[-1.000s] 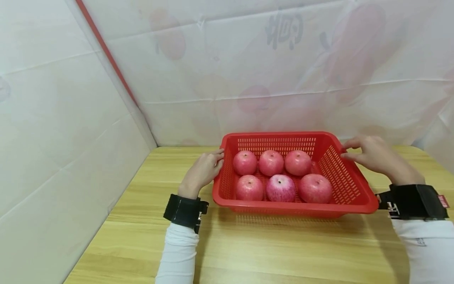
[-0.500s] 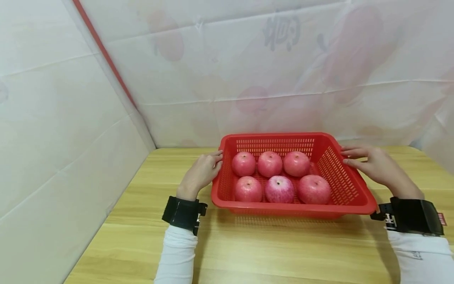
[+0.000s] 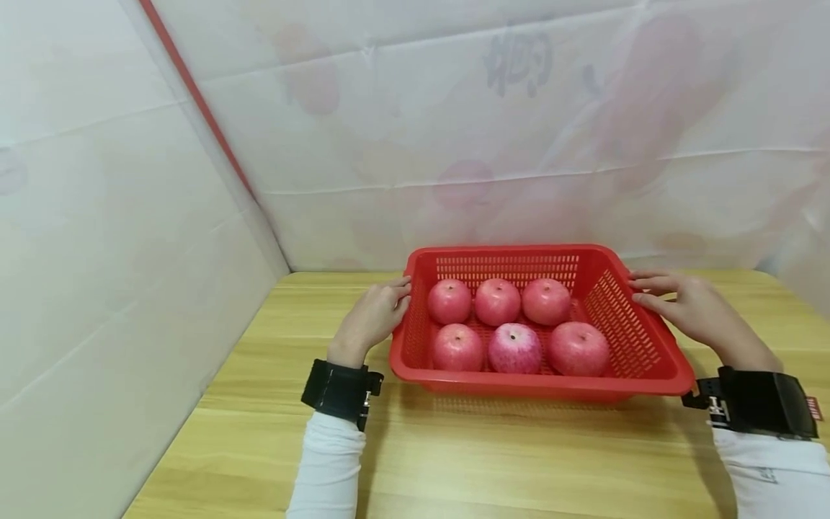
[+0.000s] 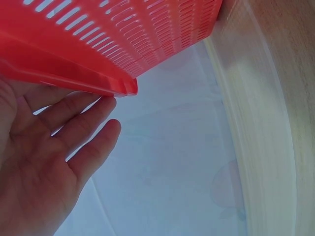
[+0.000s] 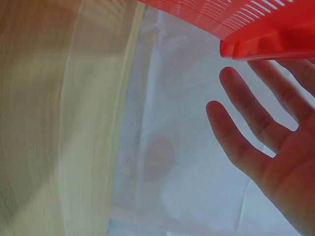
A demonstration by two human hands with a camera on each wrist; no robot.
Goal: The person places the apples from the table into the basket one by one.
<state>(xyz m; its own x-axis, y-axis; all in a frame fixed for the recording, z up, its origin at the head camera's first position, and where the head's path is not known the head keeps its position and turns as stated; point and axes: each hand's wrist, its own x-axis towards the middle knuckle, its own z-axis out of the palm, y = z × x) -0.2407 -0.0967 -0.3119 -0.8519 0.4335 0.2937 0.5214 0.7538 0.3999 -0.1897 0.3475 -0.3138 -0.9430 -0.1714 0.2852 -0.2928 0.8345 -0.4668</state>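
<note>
A red plastic basket [image 3: 637,386] with slotted walls sits on the wooden table, and several red apples [image 3: 577,349] lie inside it in two rows. One apple at the front middle [image 3: 514,348] is paler and streaked. My left hand [image 3: 368,319] touches the basket's left rim; in the left wrist view its fingers [image 4: 88,123] are nearly straight beneath the rim's edge. At the right rim, my right hand [image 3: 703,311] rests its fingertips along the edge. The right wrist view shows that hand's fingers [image 5: 246,101] spread and mostly straight, two of them apart from the rim.
The wooden table [image 3: 259,447] extends in front of the basket and to both sides. A pale printed sheet [image 3: 389,130] hangs close behind the basket, and another pale wall [image 3: 117,238] borders the table's left edge.
My right hand has shifted slightly toward me along the right rim, its wrist lower. The left hand, the basket and the apples stay in place.
</note>
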